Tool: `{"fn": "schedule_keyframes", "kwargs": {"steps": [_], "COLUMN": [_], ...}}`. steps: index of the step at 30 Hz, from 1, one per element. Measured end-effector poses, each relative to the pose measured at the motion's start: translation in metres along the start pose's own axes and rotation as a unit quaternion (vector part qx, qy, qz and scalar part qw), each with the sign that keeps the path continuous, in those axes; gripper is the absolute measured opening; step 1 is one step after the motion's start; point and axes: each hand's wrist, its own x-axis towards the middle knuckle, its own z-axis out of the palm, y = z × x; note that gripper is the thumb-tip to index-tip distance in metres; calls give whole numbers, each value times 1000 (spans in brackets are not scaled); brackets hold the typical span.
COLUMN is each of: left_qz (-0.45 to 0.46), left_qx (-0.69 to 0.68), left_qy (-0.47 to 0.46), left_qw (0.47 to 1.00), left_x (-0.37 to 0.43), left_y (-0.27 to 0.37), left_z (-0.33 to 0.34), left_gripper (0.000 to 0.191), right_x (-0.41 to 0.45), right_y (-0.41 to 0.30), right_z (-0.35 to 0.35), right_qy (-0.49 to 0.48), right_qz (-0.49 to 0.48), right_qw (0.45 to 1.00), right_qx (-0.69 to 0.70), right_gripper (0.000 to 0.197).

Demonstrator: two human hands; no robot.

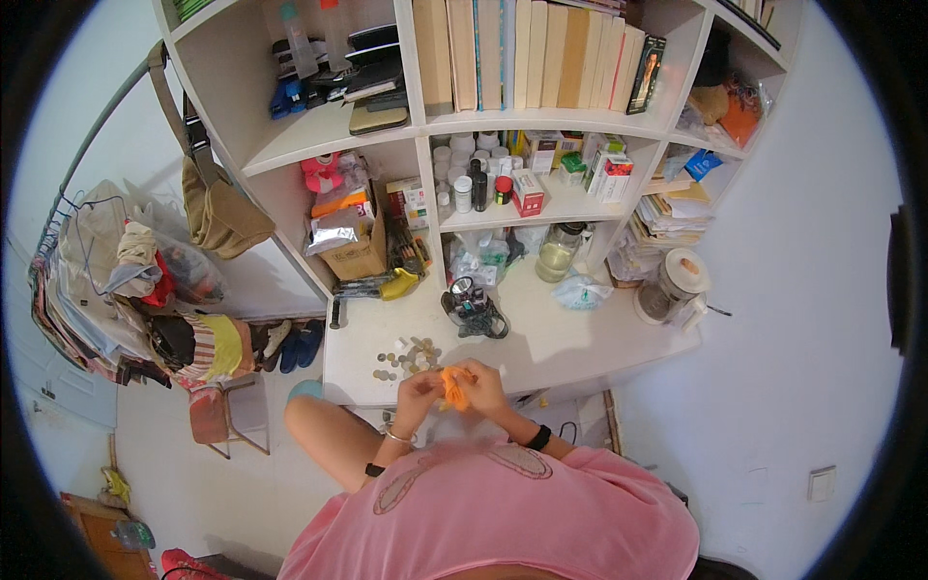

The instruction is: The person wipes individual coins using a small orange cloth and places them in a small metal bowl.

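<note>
My right hand [486, 391] grips a crumpled orange cloth [457, 391] just above the front edge of a white desk [558, 346]. The fingertips of my left hand [417, 397] pinch the same cloth at its left side; part of it is hidden by my fingers. Just beyond my left hand, several coins [420, 355] lie scattered on the desktop, some silvery and some brassy. A headlamp [464, 290] with a black strap sits farther back, at the middle of the desk.
At the desk's right end stands a lidded glass kettle [668, 290]. A tied plastic bag [582, 291] and a jar of pale liquid [560, 254] are near the shelf. Left lies a yellow-and-black tool [384, 285]. White shelving [529, 119] holding books and medicine boxes rises behind; a chair [210, 417] stands left.
</note>
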Motion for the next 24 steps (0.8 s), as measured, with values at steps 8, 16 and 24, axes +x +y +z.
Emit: {"fn": "schedule_keyframes", "kwargs": {"steps": [8, 16, 24], "left_qz": [-1, 21, 26], "left_qx": [35, 89, 227], "left_qy": [73, 26, 144], "left_qw": [997, 995, 963], "left_x": [-1, 3, 29], "left_y": [8, 8, -15], "left_z": [20, 17, -30], "left_gripper": [17, 22, 10], "right_x": [3, -4, 5], "right_y": [46, 37, 57], "right_z": [1, -7, -14], "right_qy": [-67, -30, 66], "right_qz": [47, 98, 36], "right_qw": [986, 992, 997], "right_qx": [148, 74, 31], "right_gripper": [25, 27, 24]}}
